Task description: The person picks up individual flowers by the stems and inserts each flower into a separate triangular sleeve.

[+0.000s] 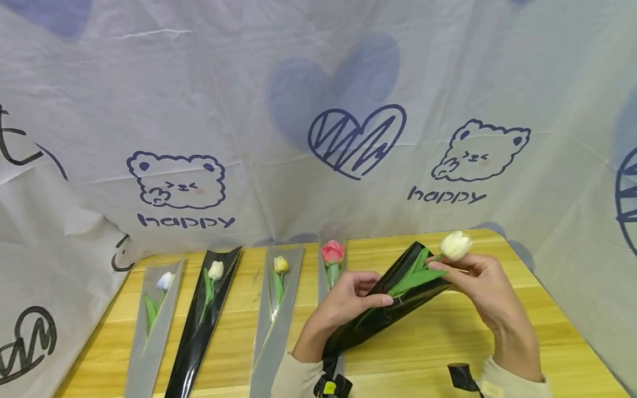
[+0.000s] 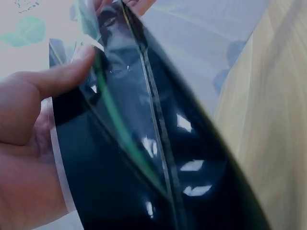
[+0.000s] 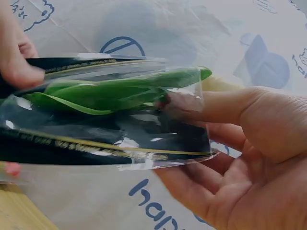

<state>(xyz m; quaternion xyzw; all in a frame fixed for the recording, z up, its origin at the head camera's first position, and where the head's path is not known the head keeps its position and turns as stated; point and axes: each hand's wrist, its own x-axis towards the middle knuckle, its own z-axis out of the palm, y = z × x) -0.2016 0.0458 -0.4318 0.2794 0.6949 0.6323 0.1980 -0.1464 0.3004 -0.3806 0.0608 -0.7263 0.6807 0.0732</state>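
A white tulip [image 1: 455, 245] with green leaves [image 3: 96, 91] lies in a black wrapping sleeve [image 1: 370, 327] that has a clear front. The sleeve slants up to the right over the table, its mouth near the bloom. My left hand [image 1: 338, 307] grips the sleeve partway along, thumb across its front and fingers behind. Just below the bloom, my right hand [image 1: 490, 290] pinches the tulip's stem at the sleeve's mouth. In the right wrist view its thumb [image 3: 206, 103] reaches under the clear film, while the other fingers pass behind the sleeve. The lower stem shows through the film in the left wrist view.
Wrapped tulips lie in a row on the wooden table [image 1: 562, 342]: a pale blue one [image 1: 165, 281], a white one in black [image 1: 216, 270], a yellow one [image 1: 281, 265] and a pink one [image 1: 333, 252]. A printed cloth [image 1: 239, 110] hangs behind.
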